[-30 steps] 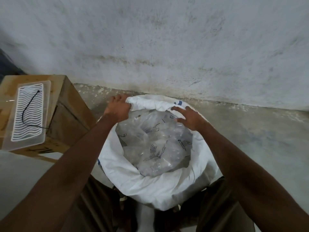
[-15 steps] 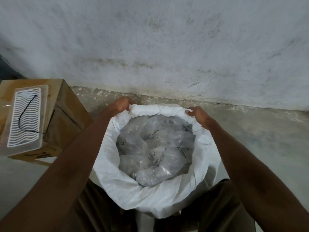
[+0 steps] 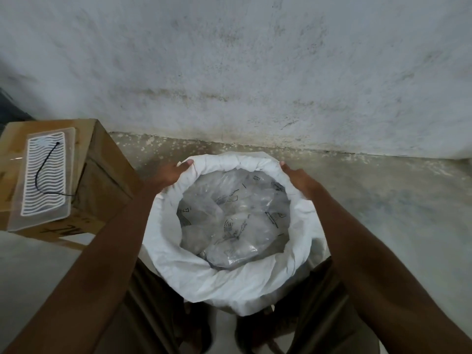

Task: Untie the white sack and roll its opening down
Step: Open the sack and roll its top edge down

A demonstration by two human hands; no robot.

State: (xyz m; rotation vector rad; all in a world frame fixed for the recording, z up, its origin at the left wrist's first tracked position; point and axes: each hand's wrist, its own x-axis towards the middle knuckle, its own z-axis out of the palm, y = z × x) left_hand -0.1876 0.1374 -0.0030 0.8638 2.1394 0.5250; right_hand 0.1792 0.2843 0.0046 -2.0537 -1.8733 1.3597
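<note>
The white sack stands on the floor between my legs, its mouth wide open and its rim rolled outward into a thick cuff. Inside lie clear plastic bags with dark printed marks. My left hand grips the rolled rim at the far left, thumb on top of the cuff. On the far right of the rim my right hand holds the cuff from outside, fingers curled over it. No tie or string shows on the sack.
A cardboard box stands to the left, carrying a clear plastic sheet with white wavy lines and a black cord. A stained wall rises just behind the sack. Concrete floor stretches to the right.
Both hands moved apart and down along the far rim, turning the sack's edge outward. The opening has widened and the cuff has become thicker and lower.
</note>
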